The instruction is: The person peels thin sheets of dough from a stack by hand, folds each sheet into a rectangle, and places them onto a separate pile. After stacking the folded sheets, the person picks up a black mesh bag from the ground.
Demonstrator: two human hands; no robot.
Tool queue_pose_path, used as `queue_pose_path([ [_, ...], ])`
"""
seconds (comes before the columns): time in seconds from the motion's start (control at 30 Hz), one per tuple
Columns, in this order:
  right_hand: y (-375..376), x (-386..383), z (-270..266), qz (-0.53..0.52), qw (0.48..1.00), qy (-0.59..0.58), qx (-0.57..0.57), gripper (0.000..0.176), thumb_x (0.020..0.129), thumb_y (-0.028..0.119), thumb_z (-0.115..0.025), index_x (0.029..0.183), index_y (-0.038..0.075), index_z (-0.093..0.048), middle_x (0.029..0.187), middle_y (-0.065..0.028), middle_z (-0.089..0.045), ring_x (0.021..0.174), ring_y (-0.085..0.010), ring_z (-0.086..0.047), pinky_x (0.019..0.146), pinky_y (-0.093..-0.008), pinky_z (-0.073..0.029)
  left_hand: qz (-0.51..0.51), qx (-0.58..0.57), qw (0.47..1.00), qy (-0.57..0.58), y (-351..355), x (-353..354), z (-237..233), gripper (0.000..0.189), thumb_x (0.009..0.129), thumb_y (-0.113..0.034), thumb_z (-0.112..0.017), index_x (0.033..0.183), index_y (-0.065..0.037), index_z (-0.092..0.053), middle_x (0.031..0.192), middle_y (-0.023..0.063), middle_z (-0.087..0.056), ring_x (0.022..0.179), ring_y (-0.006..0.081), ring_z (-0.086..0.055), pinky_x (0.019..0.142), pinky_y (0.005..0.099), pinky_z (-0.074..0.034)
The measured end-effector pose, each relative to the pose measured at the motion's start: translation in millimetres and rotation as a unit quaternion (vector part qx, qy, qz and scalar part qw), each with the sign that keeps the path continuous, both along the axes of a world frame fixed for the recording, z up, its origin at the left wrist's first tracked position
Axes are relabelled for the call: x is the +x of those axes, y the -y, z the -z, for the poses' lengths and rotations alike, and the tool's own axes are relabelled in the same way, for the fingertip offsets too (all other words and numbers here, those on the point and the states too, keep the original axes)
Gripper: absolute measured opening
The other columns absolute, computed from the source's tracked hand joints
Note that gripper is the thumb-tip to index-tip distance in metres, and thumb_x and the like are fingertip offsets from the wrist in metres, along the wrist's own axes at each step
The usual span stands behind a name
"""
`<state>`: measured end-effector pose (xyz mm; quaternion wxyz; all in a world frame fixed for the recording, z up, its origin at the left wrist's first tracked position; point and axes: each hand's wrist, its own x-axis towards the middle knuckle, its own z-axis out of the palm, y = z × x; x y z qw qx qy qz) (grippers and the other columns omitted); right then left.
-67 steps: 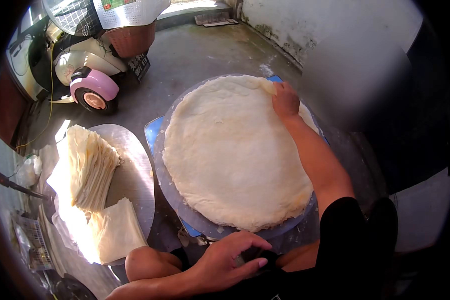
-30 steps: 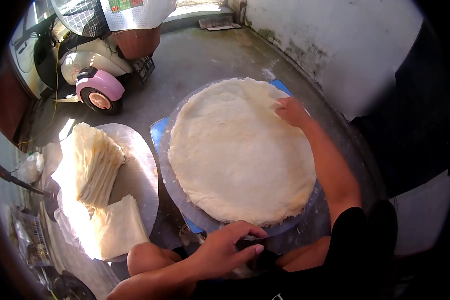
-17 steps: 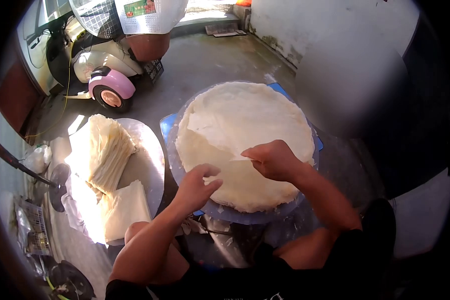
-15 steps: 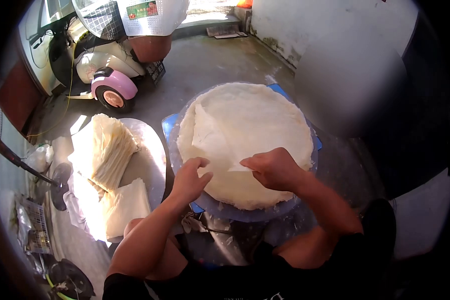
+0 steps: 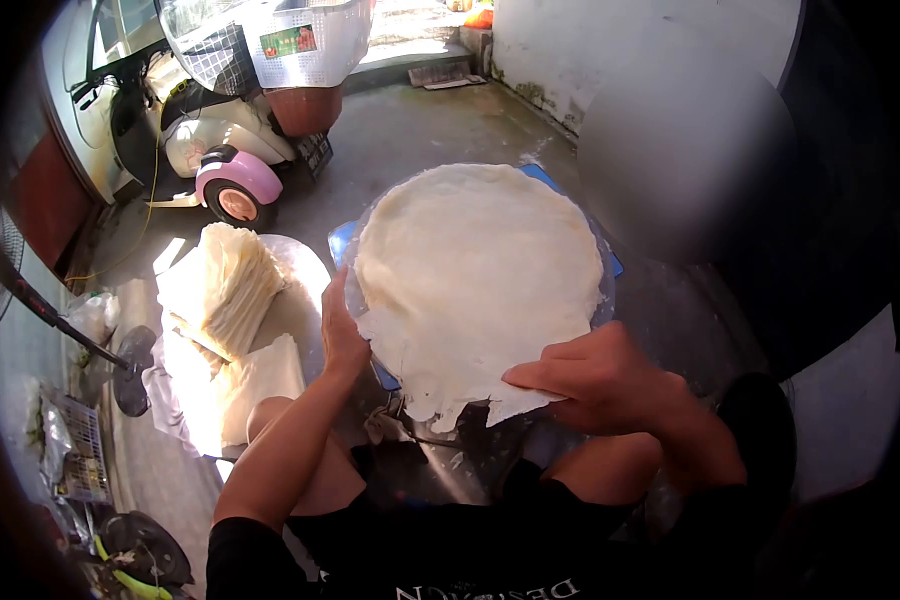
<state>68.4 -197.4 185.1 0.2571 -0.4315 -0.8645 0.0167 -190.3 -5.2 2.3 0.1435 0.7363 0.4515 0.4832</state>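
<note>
A person seated over a wide round of thin dough (image 5: 480, 260) grips its ragged near edge with the right hand (image 5: 605, 380), a pinch whose underside is hidden beneath the sheet. The left hand (image 5: 343, 335) stands upright against the dough's left side; its fingertips are hard to make out, and whether they pinch or merely touch cannot be told. The dough lies on a round board (image 5: 608, 312), of which only parts of the rim show, above a blue stand (image 5: 343, 243) that is mostly covered. The dough's torn front edge hangs toward the person's knees. To the left, a tall stack of folded sheets (image 5: 225, 290) and a lower stack (image 5: 265, 380) sit on a second board (image 5: 308, 268), sunlight washing out their left edges. Behind, a scooter (image 5: 230, 150) is partly hidden by a white basket (image 5: 315, 50), cut off at the top. A grey blur (image 5: 685, 165) obscures the right wall, and the shirt lettering (image 5: 485, 591) is cropped below.
</note>
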Motion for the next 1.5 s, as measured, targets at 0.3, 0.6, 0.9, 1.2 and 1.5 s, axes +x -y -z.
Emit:
queue_pose_path([
  [0.3, 25.2, 17.3, -72.3, -0.006, 0.99, -0.117, 0.083, 0.026, 0.076, 0.002, -0.071, 0.101, 0.009, -0.073, 0.069, -0.0048, -0.066, 0.056, -0.0187, -0.064, 0.052, -0.0289, -0.05, 0.186, -0.098, 0.973, 0.097, 34.0, -43.6, -70.2, 0.03, 0.085, 0.003, -0.06, 0.113, -0.001, -0.069, 0.101, 0.005, -0.071, 0.1, 0.0138, -0.065, 0.09, 0.0281, -0.05],
  [0.6, -22.8, 72.6, -132.4, 0.199, 0.945, -0.254, 0.046, 0.021, 0.092, 0.015, -0.066, 0.104, -0.001, -0.072, 0.064, 0.0003, -0.059, 0.053, -0.005, -0.052, 0.048, -0.0233, -0.042, 0.224, -0.151, 0.952, 0.144, -1.8, -42.4, -189.0, 0.025, 0.096, -0.003, -0.045, 0.105, 0.001, -0.068, 0.085, 0.0015, -0.066, 0.075, 0.0098, -0.062, 0.071, 0.0261, -0.051],
  [0.9, -116.3, 153.6, -90.6, 0.332, 0.919, -0.212, 0.002, 0.021, 0.092, 0.018, -0.064, 0.086, -0.002, -0.068, 0.07, -0.0061, -0.067, 0.056, -0.0128, -0.061, 0.056, -0.0316, -0.049, 0.042, 0.106, 0.991, -0.076, -124.6, 26.6, -219.3, 0.017, 0.096, -0.014, -0.053, 0.103, -0.005, -0.065, 0.08, 0.017, -0.067, 0.068, 0.0284, -0.067, 0.061, 0.0394, -0.051],
  [1.2, -40.2, 152.4, -12.4, 0.342, 0.899, -0.178, 0.205, 0.021, 0.088, 0.008, -0.059, 0.104, 0.003, -0.072, 0.09, -0.0117, -0.074, 0.084, -0.0218, -0.072, 0.076, -0.0314, -0.054, 0.139, 0.339, 0.929, -0.058, -55.7, 23.0, -195.8, 0.035, 0.075, 0.011, -0.053, 0.103, -0.008, -0.062, 0.082, 0.0162, -0.065, 0.079, 0.0392, -0.066, 0.066, 0.0429, -0.051],
  [1.5, 4.7, 162.3, 191.5, 0.253, 0.965, -0.067, 0.031, 0.02, 0.075, -0.002, -0.064, 0.091, 0.005, -0.073, 0.094, -0.0117, -0.072, 0.092, -0.0329, -0.068, 0.082, -0.0394, -0.054, 0.346, 0.098, 0.881, -0.308, -9.3, 4.0, 3.3, 0.025, 0.079, -0.007, -0.064, 0.103, -0.014, -0.06, 0.08, 0.0048, -0.064, 0.071, 0.0291, -0.067, 0.058, 0.04, -0.053],
])
